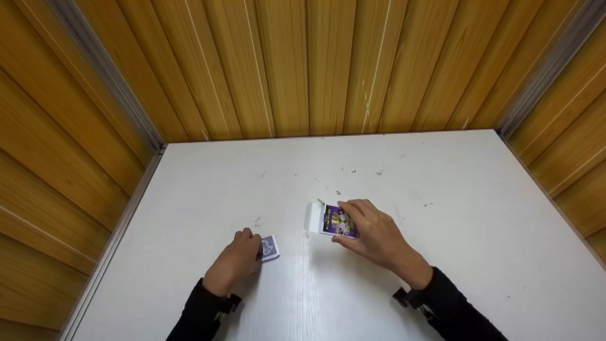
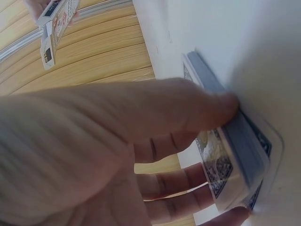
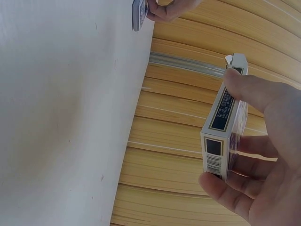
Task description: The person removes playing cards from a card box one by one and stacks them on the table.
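My left hand (image 1: 236, 258) pinches a deck of playing cards (image 1: 269, 247) with blue-and-white backs, low over the table left of centre. In the left wrist view the thumb presses one long edge of the deck (image 2: 248, 148), and the fingers reach round the far side. The lowest cards are fanned slightly out of line. My right hand (image 1: 376, 237) holds a purple-faced card box (image 1: 340, 221) by its sides, thumb on one edge and fingers on the other. The box's white end flap (image 1: 312, 217) stands open toward the left. In the right wrist view the box (image 3: 220, 115) is raised off the table, its barcode end toward the camera.
A white table (image 1: 293, 175) with small dark scuffs lies under both hands. Yellow wood-patterned panels (image 1: 284, 71) wall it at the back and both sides, with grey metal posts (image 1: 113, 76) at the corners. Black wrist mounts (image 1: 412, 298) sit on the sleeves.
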`<control>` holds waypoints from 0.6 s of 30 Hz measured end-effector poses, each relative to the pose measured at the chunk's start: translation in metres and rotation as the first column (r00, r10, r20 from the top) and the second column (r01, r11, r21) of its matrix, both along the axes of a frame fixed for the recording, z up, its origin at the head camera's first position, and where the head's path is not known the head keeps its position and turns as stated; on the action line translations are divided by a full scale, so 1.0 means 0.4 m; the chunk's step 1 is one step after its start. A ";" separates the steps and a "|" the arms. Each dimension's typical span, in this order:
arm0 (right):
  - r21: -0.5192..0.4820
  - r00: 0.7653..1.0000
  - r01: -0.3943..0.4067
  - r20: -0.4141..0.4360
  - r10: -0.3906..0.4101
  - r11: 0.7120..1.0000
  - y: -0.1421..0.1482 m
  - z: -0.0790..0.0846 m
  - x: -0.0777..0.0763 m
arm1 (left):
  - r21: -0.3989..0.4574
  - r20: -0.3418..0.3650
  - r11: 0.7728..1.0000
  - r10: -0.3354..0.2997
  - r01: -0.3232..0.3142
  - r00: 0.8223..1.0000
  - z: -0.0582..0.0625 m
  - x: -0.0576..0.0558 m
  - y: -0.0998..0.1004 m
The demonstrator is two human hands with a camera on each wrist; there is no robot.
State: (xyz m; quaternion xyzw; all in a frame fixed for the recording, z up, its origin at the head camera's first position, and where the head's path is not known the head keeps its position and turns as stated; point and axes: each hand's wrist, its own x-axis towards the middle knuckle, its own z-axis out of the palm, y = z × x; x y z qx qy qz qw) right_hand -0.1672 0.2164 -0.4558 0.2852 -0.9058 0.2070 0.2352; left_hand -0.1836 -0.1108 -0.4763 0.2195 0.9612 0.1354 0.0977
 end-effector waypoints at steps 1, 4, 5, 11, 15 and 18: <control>0.001 1.000 0.000 0.003 0.000 1.000 0.000 -0.001 0.001 | -0.002 -0.001 1.000 0.002 -0.002 1.000 -0.001 0.001 0.000; 0.006 1.000 0.001 0.014 -0.001 1.000 -0.001 -0.001 0.003 | -0.002 0.001 1.000 0.006 -0.006 1.000 -0.002 0.001 -0.001; 0.006 1.000 0.000 0.017 0.000 1.000 -0.002 -0.001 0.004 | 0.002 0.007 1.000 0.010 -0.010 1.000 -0.002 0.001 -0.002; 0.005 1.000 0.004 0.026 -0.005 1.000 -0.002 0.003 0.000 | 0.042 0.091 0.996 0.071 -0.075 0.993 0.017 -0.012 -0.003; 0.011 1.000 -0.007 0.028 0.006 1.000 -0.004 0.003 0.000 | 0.042 0.088 0.992 0.116 -0.120 0.989 0.031 -0.018 -0.008; 0.020 0.999 -0.016 0.035 0.015 1.000 -0.006 -0.002 0.003 | 0.074 0.017 0.988 0.138 -0.139 0.990 0.039 -0.019 -0.017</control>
